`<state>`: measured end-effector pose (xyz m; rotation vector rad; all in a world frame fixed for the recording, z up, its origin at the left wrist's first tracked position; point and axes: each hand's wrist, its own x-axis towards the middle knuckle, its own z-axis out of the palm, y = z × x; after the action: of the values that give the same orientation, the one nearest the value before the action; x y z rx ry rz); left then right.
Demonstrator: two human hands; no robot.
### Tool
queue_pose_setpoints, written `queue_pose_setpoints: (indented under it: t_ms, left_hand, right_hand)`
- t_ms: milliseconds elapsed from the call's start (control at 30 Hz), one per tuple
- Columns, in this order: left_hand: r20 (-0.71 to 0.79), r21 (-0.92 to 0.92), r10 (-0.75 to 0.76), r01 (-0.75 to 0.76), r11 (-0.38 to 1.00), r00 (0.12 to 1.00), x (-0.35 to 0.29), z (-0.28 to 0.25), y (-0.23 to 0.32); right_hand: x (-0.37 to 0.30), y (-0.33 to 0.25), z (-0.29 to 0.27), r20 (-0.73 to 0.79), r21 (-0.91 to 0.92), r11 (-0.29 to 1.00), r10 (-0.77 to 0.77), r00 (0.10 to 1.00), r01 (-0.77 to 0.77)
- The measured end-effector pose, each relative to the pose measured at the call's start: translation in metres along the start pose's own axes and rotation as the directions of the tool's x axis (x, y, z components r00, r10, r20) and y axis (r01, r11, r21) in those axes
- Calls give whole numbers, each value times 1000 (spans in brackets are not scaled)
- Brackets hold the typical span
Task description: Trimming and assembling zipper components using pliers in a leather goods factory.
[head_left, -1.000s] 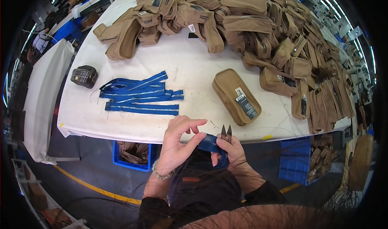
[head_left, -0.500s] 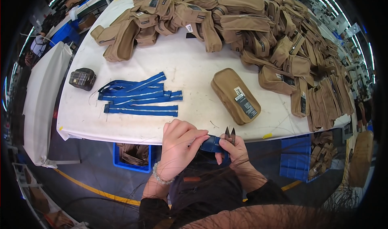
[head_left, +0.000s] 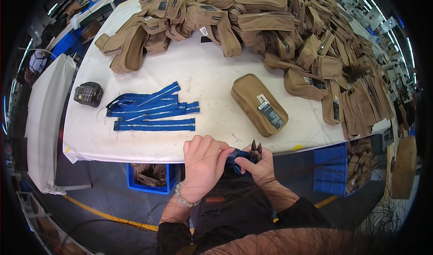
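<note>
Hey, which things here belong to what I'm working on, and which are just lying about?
Likely in the work:
blue strip, in left hand and right hand
metal snips, also in the right hand
similar blue zipper strips on the table

Seemingly just lying about:
small plaid pouch
single tan pouch
heaped tan pouches
blue bins below

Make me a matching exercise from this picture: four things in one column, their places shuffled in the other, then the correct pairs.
Things
1. Scissors
2. Beaded bracelet
3. Plaid pouch
4. Loose blue zippers

Places
A. around the wrist of the left hand
B. on the table, between the plaid pouch and the lone tan pouch
C. held in the right hand
D. closest to the table's left edge

Pairs: 1-C, 2-A, 3-D, 4-B
</note>
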<state>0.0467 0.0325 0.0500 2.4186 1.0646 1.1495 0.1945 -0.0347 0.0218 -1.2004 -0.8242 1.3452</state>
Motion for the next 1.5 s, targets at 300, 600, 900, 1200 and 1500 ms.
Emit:
queue_pose_setpoints:
  t_ms: [300,600,900,1200,1500]
  left_hand:
    - [71,-303,-198,210,930,978,-13,12,-5]
    - [285,-676,-439,503,538,852,-36,27,1]
    - [309,-677,-324,446,585,894,-43,22,-9]
    - [332,-516,-93,263,815,939,-34,2,-12]
    - [301,-587,-94,262,766,949,-43,5,-10]
  right_hand:
    - [3,26,-5,-111,-530,730,-564,818,431]
    - [1,21,-4,-40,-637,541,-735,677,549]
    - [1,34,-26,285,-657,229,-807,518,718]
    - [-2,27,-34,548,-578,-60,-767,333,814]
    - [-4,23,-35,562,-569,-104,-774,293,816]
